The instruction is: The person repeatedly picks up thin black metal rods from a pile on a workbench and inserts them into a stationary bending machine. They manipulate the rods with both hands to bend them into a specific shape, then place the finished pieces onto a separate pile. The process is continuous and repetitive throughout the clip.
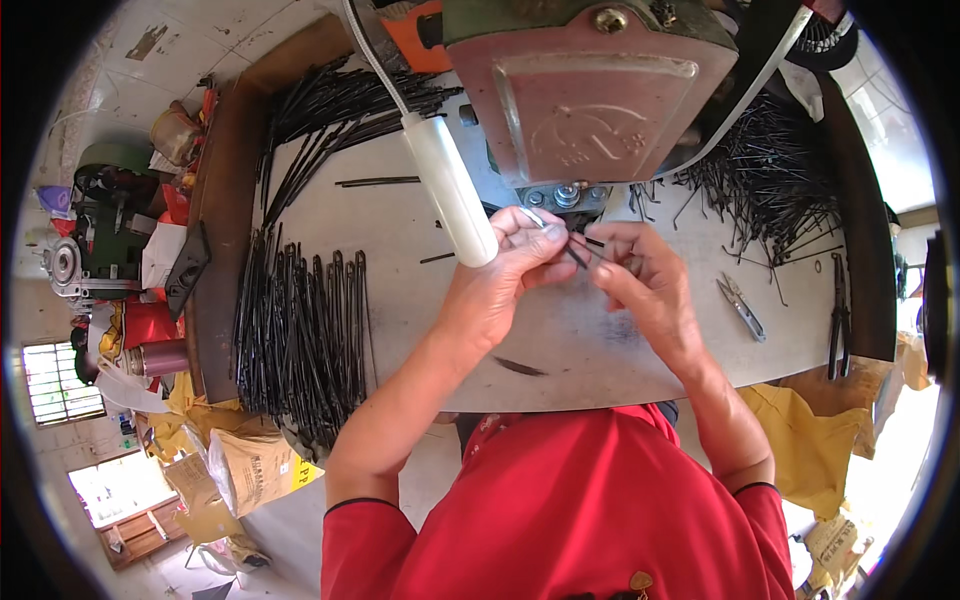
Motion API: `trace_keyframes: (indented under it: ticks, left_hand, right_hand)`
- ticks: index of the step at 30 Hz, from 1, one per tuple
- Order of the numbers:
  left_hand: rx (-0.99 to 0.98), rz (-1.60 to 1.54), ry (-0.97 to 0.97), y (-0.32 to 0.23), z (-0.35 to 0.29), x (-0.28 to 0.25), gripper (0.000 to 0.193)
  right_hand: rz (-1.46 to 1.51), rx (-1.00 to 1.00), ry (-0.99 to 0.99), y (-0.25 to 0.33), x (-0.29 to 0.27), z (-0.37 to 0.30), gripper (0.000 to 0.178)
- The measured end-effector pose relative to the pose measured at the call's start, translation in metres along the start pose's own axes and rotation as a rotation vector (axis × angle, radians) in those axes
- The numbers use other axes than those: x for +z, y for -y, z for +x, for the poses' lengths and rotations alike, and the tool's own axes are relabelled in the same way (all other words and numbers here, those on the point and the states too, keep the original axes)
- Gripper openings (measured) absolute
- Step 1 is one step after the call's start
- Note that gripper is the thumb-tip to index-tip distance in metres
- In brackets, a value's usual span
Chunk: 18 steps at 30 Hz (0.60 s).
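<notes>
Item: thin, dark, strip-like piece point(577, 258), before the dull-red metal machine cover point(590, 110), is pinched in bare left hand point(512, 252) and bare right hand point(645, 280), probably best steadied by close-set fingertips.

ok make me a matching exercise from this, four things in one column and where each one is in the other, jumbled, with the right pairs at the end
1. small metal snips
2. white cylinder
3. dark thin piece
4. looped black strips

A. at the fingertips of the left hand and right hand
B. at the table's left side
C. right of the right hand
D. on a flexible neck

Pairs: 1-C, 2-D, 3-A, 4-B
</notes>
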<state>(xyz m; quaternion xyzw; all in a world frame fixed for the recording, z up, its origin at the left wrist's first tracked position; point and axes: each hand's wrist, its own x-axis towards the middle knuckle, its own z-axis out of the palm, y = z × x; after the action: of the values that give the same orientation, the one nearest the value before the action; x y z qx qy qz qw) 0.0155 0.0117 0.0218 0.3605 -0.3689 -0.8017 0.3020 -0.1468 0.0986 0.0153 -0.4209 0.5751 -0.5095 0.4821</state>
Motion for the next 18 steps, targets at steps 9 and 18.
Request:
trace_keyframes:
  ticks: [9,18]
  left_hand:
    - [0.630,1.059,-0.217,0.002,0.008,-0.039,0.023]
    - [1.172,1.670,-0.294,-0.026,0.062,-0.118,0.018]
  right_hand:
    - [0.320,0.043,-0.253,0.000,-0.011,-0.021,0.023]
    - [-0.740,-0.696,0.079,-0.025,0.002,-0.050,0.030]
